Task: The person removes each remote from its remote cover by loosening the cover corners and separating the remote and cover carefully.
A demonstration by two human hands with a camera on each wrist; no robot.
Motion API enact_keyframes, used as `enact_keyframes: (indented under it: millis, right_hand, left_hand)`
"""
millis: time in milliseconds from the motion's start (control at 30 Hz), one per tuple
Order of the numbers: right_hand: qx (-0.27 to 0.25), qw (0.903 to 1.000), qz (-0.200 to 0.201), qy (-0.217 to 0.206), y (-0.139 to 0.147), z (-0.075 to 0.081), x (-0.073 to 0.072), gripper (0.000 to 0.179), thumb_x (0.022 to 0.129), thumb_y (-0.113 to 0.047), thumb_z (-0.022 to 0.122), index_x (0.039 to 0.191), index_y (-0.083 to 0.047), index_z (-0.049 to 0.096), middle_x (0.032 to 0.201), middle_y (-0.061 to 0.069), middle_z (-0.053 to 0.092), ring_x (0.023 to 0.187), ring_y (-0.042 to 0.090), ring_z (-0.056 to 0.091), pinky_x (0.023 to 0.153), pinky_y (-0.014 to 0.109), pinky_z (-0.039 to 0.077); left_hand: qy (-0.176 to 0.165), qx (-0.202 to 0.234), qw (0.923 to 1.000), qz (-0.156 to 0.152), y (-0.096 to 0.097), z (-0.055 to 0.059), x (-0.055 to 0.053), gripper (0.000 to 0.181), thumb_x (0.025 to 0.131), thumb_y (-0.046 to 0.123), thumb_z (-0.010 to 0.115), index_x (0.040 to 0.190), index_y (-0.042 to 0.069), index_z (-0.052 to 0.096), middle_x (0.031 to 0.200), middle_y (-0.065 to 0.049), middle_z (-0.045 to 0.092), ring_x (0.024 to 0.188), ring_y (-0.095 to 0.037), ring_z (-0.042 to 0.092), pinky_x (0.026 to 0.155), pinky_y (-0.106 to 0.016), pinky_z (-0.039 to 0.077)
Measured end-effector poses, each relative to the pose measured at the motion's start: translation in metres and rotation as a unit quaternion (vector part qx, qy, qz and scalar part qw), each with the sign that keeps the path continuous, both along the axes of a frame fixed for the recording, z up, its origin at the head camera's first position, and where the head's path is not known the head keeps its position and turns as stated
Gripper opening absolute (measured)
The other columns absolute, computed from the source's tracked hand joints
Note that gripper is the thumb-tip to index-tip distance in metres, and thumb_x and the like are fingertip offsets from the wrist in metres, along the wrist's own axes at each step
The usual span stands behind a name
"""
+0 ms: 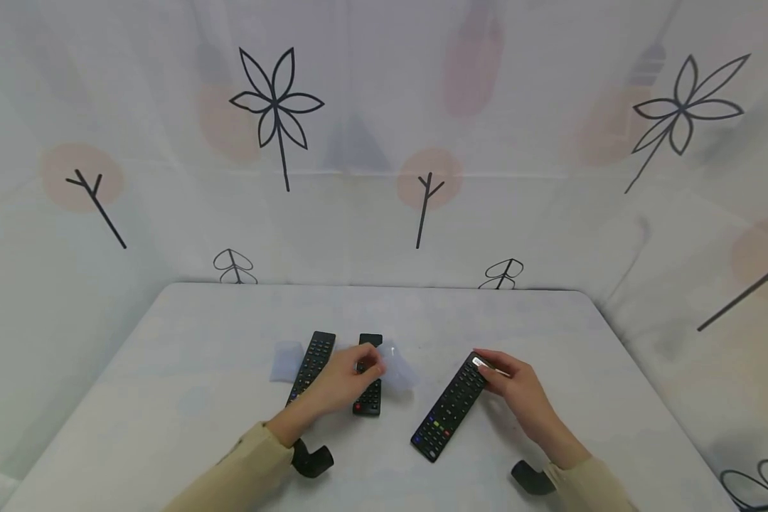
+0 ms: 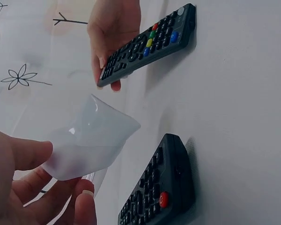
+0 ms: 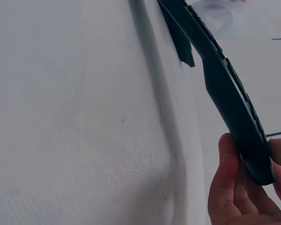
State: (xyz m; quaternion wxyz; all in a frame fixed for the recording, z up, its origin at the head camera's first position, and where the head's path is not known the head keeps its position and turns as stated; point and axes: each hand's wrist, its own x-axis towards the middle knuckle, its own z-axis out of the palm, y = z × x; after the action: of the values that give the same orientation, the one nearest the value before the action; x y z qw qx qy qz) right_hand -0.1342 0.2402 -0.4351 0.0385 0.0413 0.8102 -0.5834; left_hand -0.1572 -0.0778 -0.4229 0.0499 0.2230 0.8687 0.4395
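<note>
My left hand [image 1: 344,378] pinches a translucent plastic bag [image 2: 91,145] between thumb and fingers, above the table. In the head view the bag [image 1: 397,370] shows to the right of that hand. By its far end, my right hand [image 1: 525,398] grips a black remote control [image 1: 451,409], slanted and raised off the table in the right wrist view. A second, shorter remote [image 1: 368,403] lies under the left hand, partly hidden by it. Left of it lies a third remote [image 1: 316,355], its lower end covered by the left forearm.
A pale plastic piece [image 1: 286,361] lies beside the leftmost remote. The white tabletop [image 1: 185,419] meets a patterned cloth backdrop [image 1: 358,213] at the back and sides. Black curved devices [image 1: 312,462] sit at both sleeve cuffs.
</note>
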Motion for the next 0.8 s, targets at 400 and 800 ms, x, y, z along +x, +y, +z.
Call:
enact_keyframes:
  millis: [400,800]
  right_hand:
    - [0.001,0.9996,0.026,-0.011,-0.007,-0.005,-0.009,0.039,0.103,-0.011,0.051,0.141,-0.003,0.053,0.142,0.019,0.051,0.117,0.028,0.059,0.091,0.034,0.053]
    - [0.009,0.9996,0.023,-0.017,-0.020,-0.007,-0.023,0.036,0.101,-0.009,0.052,0.135,-0.001,0.059,0.138,0.021,0.054,0.109,0.025,0.061,0.088,0.034,0.054]
  left_hand:
    - [0.014,0.011,0.9996,-0.020,0.011,-0.009,-0.001,0.008,0.096,0.023,0.067,0.100,0.017,0.070,0.096,0.008,0.067,0.088,-0.010,0.060,0.075,-0.029,0.049]
    - [0.016,0.029,0.9994,-0.001,0.016,-0.014,-0.005,0.012,0.096,0.024,0.067,0.103,0.015,0.072,0.103,0.006,0.069,0.091,-0.011,0.061,0.080,-0.031,0.051]
